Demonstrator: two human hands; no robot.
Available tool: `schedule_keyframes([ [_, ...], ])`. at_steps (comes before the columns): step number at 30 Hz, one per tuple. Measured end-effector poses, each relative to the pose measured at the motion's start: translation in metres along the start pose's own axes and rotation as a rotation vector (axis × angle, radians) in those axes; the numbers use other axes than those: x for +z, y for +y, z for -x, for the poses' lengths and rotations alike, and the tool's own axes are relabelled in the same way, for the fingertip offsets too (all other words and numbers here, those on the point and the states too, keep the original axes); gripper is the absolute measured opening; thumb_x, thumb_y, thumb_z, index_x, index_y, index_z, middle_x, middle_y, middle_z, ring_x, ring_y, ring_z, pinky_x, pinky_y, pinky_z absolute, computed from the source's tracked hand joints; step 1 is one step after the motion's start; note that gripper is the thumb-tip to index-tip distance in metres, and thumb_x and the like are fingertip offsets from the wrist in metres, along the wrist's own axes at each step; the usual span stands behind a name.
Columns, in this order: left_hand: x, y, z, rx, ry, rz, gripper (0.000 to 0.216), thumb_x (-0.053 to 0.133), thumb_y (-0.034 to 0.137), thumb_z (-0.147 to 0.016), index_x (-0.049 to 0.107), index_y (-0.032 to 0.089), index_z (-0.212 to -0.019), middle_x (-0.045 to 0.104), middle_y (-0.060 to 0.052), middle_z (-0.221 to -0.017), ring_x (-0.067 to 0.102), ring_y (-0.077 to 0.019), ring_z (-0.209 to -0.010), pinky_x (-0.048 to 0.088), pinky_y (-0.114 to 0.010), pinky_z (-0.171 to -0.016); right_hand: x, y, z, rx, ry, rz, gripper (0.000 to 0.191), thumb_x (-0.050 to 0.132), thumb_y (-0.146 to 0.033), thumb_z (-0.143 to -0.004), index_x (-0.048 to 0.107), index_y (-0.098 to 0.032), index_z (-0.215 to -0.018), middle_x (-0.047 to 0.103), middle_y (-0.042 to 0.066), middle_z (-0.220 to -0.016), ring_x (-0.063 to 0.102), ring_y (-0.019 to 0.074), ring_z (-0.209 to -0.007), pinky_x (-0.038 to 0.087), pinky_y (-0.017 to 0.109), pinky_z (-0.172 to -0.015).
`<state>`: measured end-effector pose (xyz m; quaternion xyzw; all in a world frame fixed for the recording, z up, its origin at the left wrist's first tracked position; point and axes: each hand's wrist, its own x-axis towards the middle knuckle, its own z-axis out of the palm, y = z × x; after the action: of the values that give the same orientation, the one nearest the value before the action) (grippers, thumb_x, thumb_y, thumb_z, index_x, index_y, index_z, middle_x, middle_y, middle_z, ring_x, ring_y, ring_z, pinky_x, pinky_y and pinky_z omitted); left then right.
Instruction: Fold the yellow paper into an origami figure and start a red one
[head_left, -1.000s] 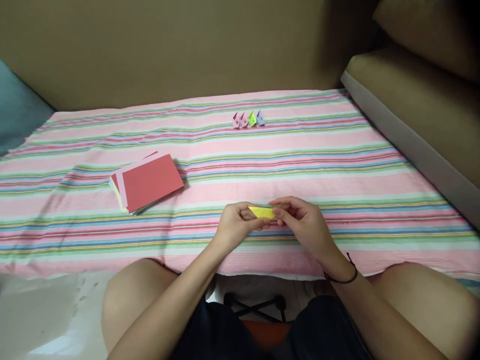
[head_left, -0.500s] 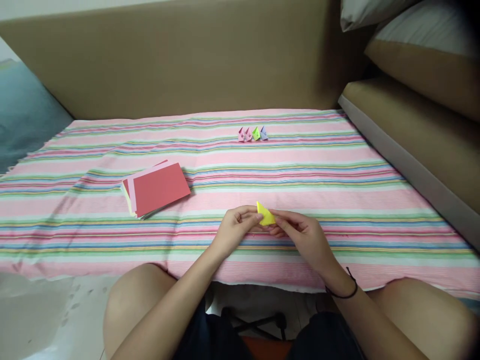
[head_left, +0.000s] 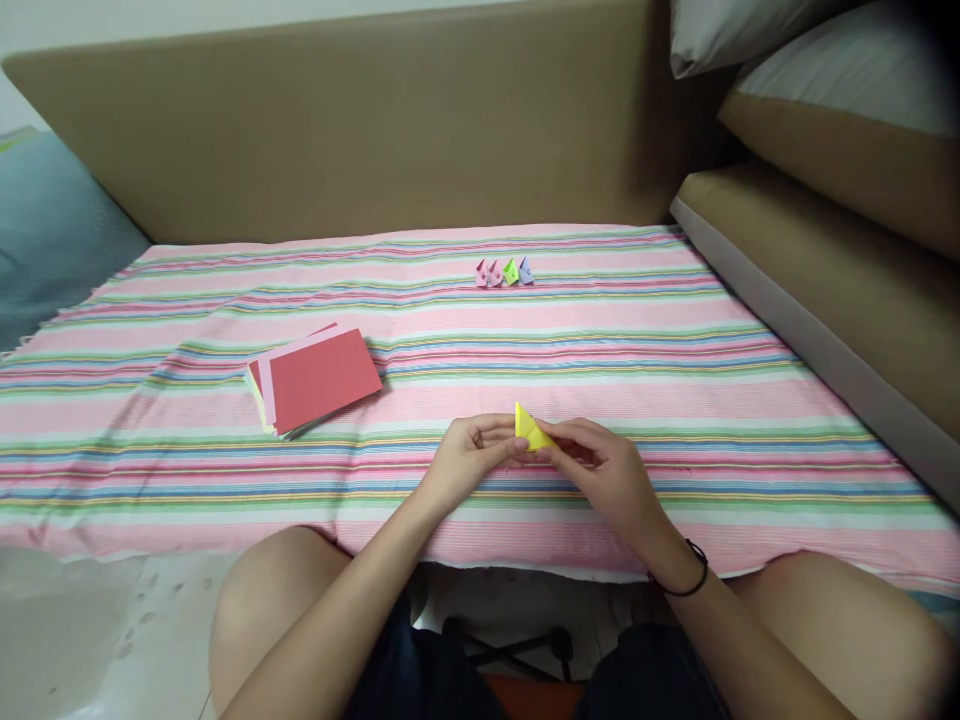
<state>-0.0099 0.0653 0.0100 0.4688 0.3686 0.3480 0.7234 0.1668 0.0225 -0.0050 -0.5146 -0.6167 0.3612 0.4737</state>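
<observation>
A small folded yellow paper is pinched between both my hands just above the striped cloth. My left hand grips its left side with curled fingers. My right hand, with a black band on the wrist, pinches its right side. One pointed corner of the paper sticks up. A stack of coloured paper sheets, red on top, lies to the left of my hands. Far back on the cloth stands a row of several small folded paper pieces, pink, green and lilac.
The cloth covers a low bed against a tan headboard. Tan cushions and a pillow rise at the right. A blue-grey pillow sits at the far left. My bare knees are below the bed's edge, over a pale floor.
The yellow paper went from a flat strip to a shape with one corner turned up. The view tilted upward, showing more headboard and pillows. My hands stayed together.
</observation>
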Motion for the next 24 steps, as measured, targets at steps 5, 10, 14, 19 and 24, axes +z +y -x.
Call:
schedule_keyframes([
  [5,0.001,-0.003,-0.001,0.036,0.049,0.008,0.033,0.079,0.032,-0.065,0.07,0.012,-0.091,0.075,-0.007,-0.083,0.072,-0.02,-0.077,0.055,-0.031,-0.081,0.002,-0.006,0.002,-0.095,0.074,0.037,0.015,0.064,-0.025,-0.084,0.072,-0.025,-0.096,0.068,0.004,-0.093,0.065,0.0176,-0.083,0.056,0.03,-0.069],
  [10,-0.002,-0.006,-0.002,0.038,0.106,-0.008,0.037,0.083,0.031,-0.06,0.066,0.012,-0.086,0.073,-0.004,-0.07,0.072,-0.0208,-0.067,0.057,-0.031,-0.069,0.004,-0.011,0.004,-0.238,0.183,0.147,0.011,0.064,-0.016,-0.082,0.072,-0.023,-0.085,0.069,0.003,-0.087,0.065,0.017,-0.082,0.055,0.03,-0.071],
  [14,-0.002,-0.004,-0.001,0.045,0.135,-0.017,0.036,0.083,0.033,-0.059,0.064,0.012,-0.08,0.072,-0.004,-0.067,0.072,-0.0203,-0.066,0.057,-0.029,-0.066,0.005,-0.009,0.005,-0.28,0.23,0.164,0.015,0.065,-0.014,-0.081,0.071,-0.023,-0.092,0.07,0.002,-0.089,0.066,0.0155,-0.08,0.054,0.028,-0.069],
  [19,0.001,-0.005,-0.001,0.062,0.161,-0.031,0.034,0.084,0.033,-0.058,0.065,0.012,-0.078,0.071,-0.003,-0.065,0.071,-0.0176,-0.063,0.057,-0.027,-0.065,0.006,-0.007,0.006,-0.384,0.264,0.232,0.02,0.064,-0.008,-0.082,0.071,-0.022,-0.093,0.068,0.003,-0.092,0.065,0.0149,-0.084,0.054,0.028,-0.074],
  [24,0.004,-0.012,0.0,0.107,0.205,-0.071,0.026,0.081,0.031,-0.062,0.066,0.014,-0.074,0.073,-0.003,-0.069,0.07,-0.0159,-0.064,0.055,-0.024,-0.064,0.008,-0.007,0.004,-0.406,0.258,0.346,0.01,0.065,-0.012,-0.081,0.067,-0.02,-0.087,0.064,0.004,-0.087,0.06,0.018,-0.086,0.05,0.033,-0.076],
])
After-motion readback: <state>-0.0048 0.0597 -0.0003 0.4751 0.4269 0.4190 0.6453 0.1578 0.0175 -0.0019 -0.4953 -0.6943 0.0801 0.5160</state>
